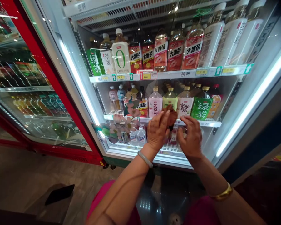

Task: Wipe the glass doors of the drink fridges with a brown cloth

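Brown item (172,117): I grip one in my left hand (158,130); right hand (189,137), half-curled beside it, looks released (one gold bangle (225,193) behind).

On wrist (150,152) of my left hand (157,130): smooth, pale greyish-white, round bangle (145,159). Farther up forearm (213,175) from my right hand (191,137): broader, shiny, gold-coloured bangle (224,194). Both forearms uncovered. My lower garment (104,191): bright magenta cloth.

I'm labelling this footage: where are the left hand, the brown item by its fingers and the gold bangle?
Left hand (157,129): head view, back of the hand.
Brown item (172,117): head view, visible middle.
Gold bangle (225,193): head view, on its band.
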Demonstrator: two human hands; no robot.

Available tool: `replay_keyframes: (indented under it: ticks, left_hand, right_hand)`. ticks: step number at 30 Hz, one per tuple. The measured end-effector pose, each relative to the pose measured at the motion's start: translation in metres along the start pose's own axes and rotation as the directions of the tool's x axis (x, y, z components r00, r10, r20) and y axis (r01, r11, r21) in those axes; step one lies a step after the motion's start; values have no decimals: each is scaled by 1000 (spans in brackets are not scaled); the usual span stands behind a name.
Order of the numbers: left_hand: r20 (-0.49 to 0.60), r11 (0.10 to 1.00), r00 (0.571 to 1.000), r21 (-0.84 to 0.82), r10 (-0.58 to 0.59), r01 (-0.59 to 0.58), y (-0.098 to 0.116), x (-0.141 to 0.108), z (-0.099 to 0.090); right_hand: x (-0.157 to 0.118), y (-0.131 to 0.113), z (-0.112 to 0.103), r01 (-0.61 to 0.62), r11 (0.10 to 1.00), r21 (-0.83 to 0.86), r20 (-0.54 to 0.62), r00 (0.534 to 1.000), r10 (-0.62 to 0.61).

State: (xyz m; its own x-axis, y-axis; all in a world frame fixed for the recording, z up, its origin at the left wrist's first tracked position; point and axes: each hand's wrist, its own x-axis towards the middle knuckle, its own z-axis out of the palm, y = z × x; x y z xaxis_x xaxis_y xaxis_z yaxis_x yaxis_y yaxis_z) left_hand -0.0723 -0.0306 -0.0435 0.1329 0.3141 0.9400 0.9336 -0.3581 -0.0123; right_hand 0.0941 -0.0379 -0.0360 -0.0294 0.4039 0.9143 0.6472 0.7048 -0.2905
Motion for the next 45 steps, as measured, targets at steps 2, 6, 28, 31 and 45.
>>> replay_keyframes:
  ticks: [2, 6, 28, 31, 45]
  left_hand:
    - [-79, 996, 994, 31, -76, 79, -16, 14, -12]
    - [-173, 983, 970, 28, -172, 179, -27, 30, -24]
    - [39, 984, 999, -173, -28, 34, -38, 30, -33]
    - [-40, 972, 981, -151, -190, 182, -49, 42, -37]
    - [-53, 952, 961, -165, -271, 259, -27, 69, -34]
  right_hand:
    - [19, -8, 6, 66, 992, -111, -47, 996, -72]
    - [66, -27, 34, 174, 964, -202, -11, 984, -180]
    - [86, -19, 92, 193, 918, -346, -227, 932, -282]
    - [93, -28, 86, 191, 920, -343, -195, 943, -269]
    - [119, -17, 68, 202, 928, -313, -210, 938, -275]
